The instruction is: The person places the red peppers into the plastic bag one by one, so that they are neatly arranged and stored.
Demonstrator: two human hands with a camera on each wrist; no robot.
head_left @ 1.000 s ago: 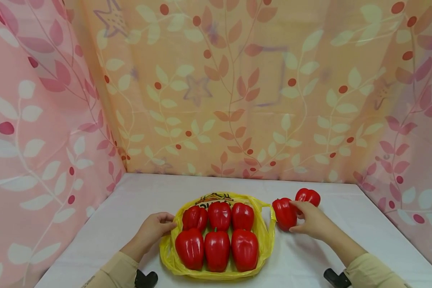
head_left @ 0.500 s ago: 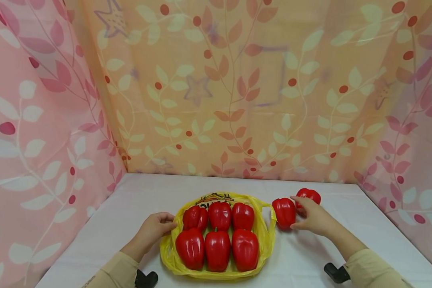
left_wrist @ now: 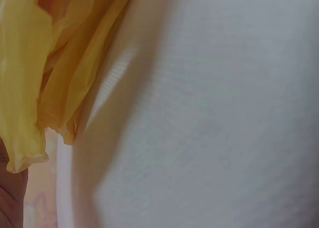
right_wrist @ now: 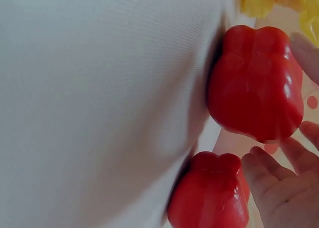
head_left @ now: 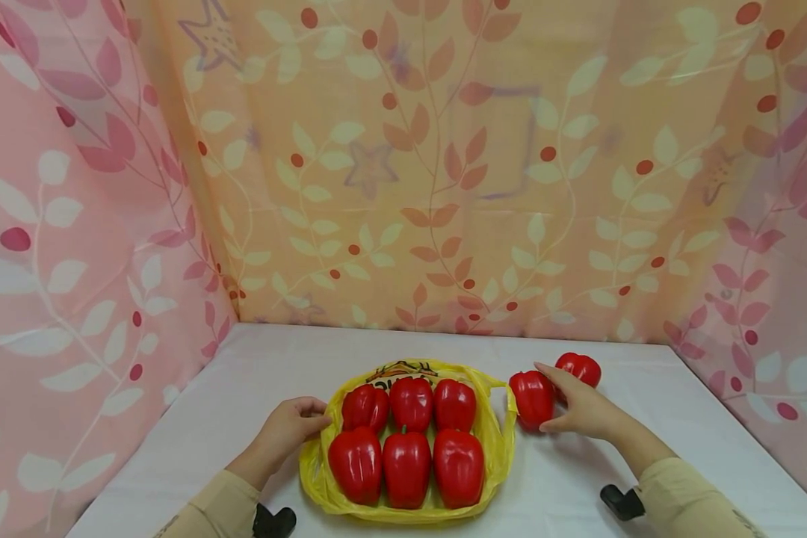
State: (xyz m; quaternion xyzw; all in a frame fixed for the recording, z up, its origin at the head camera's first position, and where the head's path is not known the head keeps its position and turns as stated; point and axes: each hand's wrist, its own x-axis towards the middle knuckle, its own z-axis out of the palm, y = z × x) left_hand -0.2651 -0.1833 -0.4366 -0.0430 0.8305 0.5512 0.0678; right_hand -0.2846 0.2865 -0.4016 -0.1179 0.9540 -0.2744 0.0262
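My left hand (head_left: 289, 432) pinches the left rim of a yellow plastic bag (head_left: 494, 467). In the left wrist view, folds of the bag (left_wrist: 25, 78) hang beside a small part of that hand (left_wrist: 11, 198). Several glossy red bell peppers (head_left: 406, 471) lie on the spread bag in two rows. Just right of it, another red bell pepper (head_left: 531, 402) sits on the table. My right hand (head_left: 588, 412) is beside this pepper, thumb and fingers spread around its right side. The right wrist view has the thumb close to the pepper (right_wrist: 256, 88) and the fingers (right_wrist: 294, 188) loosely extended.
A further red bell pepper (head_left: 580, 368) lies behind my right hand, partly covered by it in the head view. The white tabletop (head_left: 242, 373) ends at a flowered cloth (head_left: 390, 261) at the back and sides. A bag handle loop stands near the loose pepper.
My right hand has drawn back slightly from the loose pepper, then shifted a little to the left, its fingers now over the pepper's upper right. The left hand and bag stay put.
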